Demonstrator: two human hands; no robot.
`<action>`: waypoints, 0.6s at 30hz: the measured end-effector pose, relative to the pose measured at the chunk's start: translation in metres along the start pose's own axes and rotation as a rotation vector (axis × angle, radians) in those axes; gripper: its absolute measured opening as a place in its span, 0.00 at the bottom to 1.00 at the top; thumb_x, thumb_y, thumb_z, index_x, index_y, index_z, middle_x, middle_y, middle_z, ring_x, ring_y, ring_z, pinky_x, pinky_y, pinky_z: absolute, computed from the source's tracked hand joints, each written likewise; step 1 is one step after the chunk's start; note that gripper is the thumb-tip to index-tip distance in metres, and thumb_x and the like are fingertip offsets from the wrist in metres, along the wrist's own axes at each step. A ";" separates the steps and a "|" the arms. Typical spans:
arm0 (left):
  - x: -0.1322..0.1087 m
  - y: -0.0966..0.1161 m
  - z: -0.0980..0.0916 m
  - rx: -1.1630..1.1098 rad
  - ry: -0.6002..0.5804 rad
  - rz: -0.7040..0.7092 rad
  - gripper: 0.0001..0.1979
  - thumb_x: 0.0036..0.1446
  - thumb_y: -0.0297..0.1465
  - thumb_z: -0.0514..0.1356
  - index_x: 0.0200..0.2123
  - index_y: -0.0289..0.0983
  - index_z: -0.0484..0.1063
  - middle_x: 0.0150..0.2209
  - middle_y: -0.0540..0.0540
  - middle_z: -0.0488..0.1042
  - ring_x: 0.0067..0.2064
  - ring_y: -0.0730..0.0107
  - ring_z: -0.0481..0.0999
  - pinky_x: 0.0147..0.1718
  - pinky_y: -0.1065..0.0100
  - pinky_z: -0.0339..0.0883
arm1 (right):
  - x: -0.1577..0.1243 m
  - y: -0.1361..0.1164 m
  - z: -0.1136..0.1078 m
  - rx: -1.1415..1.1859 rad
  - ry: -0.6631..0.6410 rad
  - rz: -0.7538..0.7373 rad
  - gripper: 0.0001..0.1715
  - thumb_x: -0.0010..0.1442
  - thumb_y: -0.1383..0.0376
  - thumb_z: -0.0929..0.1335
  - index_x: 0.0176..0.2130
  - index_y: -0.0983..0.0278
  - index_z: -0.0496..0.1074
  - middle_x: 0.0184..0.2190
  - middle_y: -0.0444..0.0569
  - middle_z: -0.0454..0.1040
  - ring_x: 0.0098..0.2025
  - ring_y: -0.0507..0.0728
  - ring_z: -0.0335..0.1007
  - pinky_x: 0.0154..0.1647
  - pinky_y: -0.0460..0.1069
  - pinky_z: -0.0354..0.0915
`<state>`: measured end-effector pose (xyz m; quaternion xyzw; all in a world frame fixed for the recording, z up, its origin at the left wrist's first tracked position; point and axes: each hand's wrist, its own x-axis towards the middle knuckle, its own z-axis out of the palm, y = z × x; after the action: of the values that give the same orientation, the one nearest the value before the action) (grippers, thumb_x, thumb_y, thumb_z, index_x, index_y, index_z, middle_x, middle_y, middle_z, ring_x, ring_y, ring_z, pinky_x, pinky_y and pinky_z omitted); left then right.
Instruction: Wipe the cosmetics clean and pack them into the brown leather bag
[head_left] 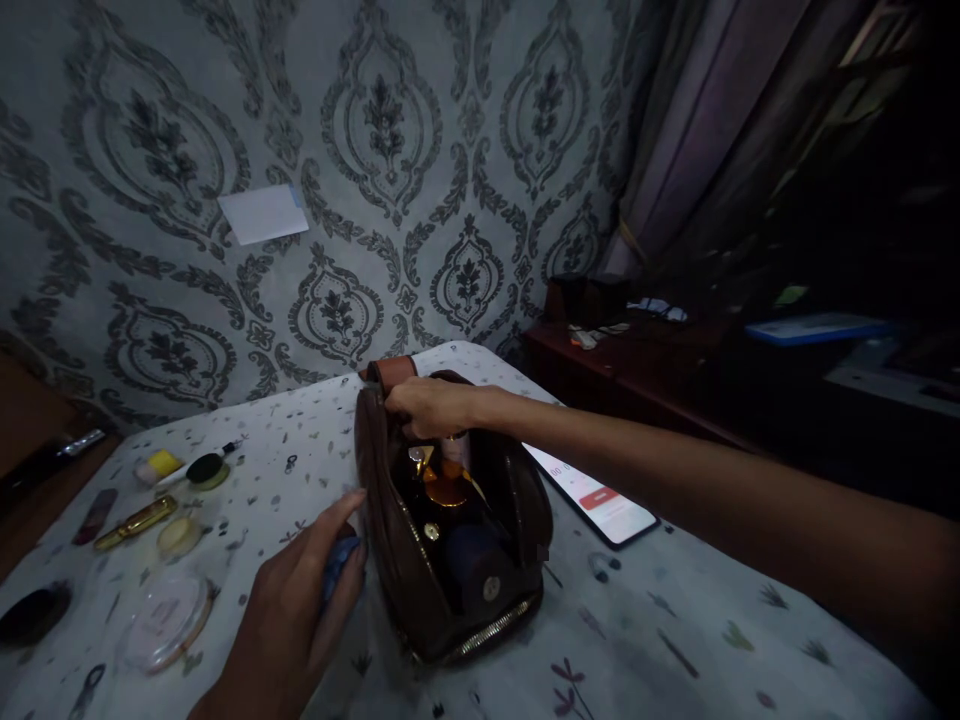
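A dark brown zippered cosmetic bag (pixel 390 540) lies wide open on the table, its gold zipper undone. My right hand (pixel 431 405) reaches over the bag's far end, fingers curled down inside its edge; whatever they grip is hidden. Beside the bag's left wall is my left hand (pixel 300 590), with a small crumpled blue thing (pixel 339 568) between thumb and fingers. Its fingertips come close to the bag's side. Inside the bag show a shiny amber-gold round item (pixel 448 490) and other dim items. A brown strap handle (pixel 394 373) stands at the far end.
Left on the patterned cloth (pixel 255 500) lie a round clear-lidded compact (pixel 165 620), a gold tube (pixel 135 522), a dark-topped jar (pixel 208 470), a yellow-capped item (pixel 161 463) and a dark oval item (pixel 34 612). A lit phone (pixel 600 500) lies right of the bag, beneath my right forearm.
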<state>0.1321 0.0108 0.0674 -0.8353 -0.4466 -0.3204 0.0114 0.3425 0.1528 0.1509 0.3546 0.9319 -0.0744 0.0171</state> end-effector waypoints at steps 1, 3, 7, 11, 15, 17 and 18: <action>-0.001 -0.001 0.001 -0.010 -0.012 -0.001 0.20 0.67 0.36 0.51 0.61 0.41 0.62 0.40 0.46 0.82 0.35 0.70 0.83 0.33 0.75 0.75 | 0.001 0.000 0.000 -0.007 0.014 0.022 0.17 0.54 0.74 0.67 0.44 0.70 0.77 0.39 0.55 0.80 0.40 0.58 0.75 0.33 0.46 0.60; -0.002 -0.003 0.002 -0.015 -0.024 -0.004 0.21 0.67 0.36 0.51 0.62 0.41 0.61 0.41 0.46 0.82 0.36 0.69 0.83 0.34 0.74 0.75 | 0.002 -0.001 0.000 -0.017 0.045 0.083 0.17 0.54 0.74 0.67 0.44 0.69 0.77 0.40 0.56 0.80 0.41 0.59 0.76 0.33 0.46 0.60; -0.003 -0.007 0.004 0.002 -0.032 0.001 0.21 0.67 0.36 0.52 0.62 0.42 0.61 0.42 0.46 0.82 0.37 0.69 0.83 0.36 0.73 0.76 | 0.004 -0.003 -0.002 -0.036 0.025 0.179 0.17 0.56 0.74 0.66 0.45 0.70 0.77 0.43 0.59 0.80 0.45 0.62 0.76 0.33 0.47 0.62; -0.002 -0.007 0.003 0.002 -0.041 -0.006 0.21 0.66 0.35 0.52 0.61 0.41 0.61 0.42 0.46 0.82 0.37 0.69 0.83 0.36 0.73 0.76 | 0.006 -0.006 -0.003 -0.066 -0.048 0.168 0.18 0.58 0.73 0.66 0.48 0.72 0.76 0.44 0.60 0.79 0.48 0.63 0.75 0.35 0.47 0.63; -0.002 -0.007 0.004 -0.011 -0.018 -0.012 0.20 0.66 0.36 0.52 0.60 0.41 0.63 0.40 0.46 0.82 0.36 0.69 0.83 0.35 0.73 0.76 | 0.006 -0.005 -0.002 -0.063 -0.021 0.145 0.17 0.60 0.73 0.64 0.47 0.73 0.76 0.43 0.60 0.80 0.46 0.62 0.75 0.37 0.47 0.62; -0.002 -0.008 0.005 -0.007 -0.008 -0.021 0.20 0.66 0.37 0.51 0.59 0.41 0.63 0.39 0.46 0.82 0.35 0.68 0.83 0.35 0.72 0.76 | 0.005 -0.003 -0.001 -0.043 0.007 0.132 0.16 0.60 0.73 0.64 0.44 0.73 0.77 0.41 0.59 0.80 0.43 0.60 0.75 0.37 0.47 0.61; -0.002 -0.009 0.005 0.000 -0.013 -0.026 0.20 0.66 0.37 0.51 0.60 0.41 0.63 0.39 0.46 0.81 0.35 0.68 0.83 0.34 0.72 0.75 | 0.005 -0.002 0.000 -0.029 0.023 0.128 0.15 0.60 0.73 0.64 0.43 0.73 0.78 0.40 0.59 0.80 0.42 0.59 0.75 0.36 0.46 0.61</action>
<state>0.1274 0.0161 0.0602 -0.8317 -0.4573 -0.3149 0.0044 0.3379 0.1547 0.1509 0.4140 0.9084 -0.0557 0.0163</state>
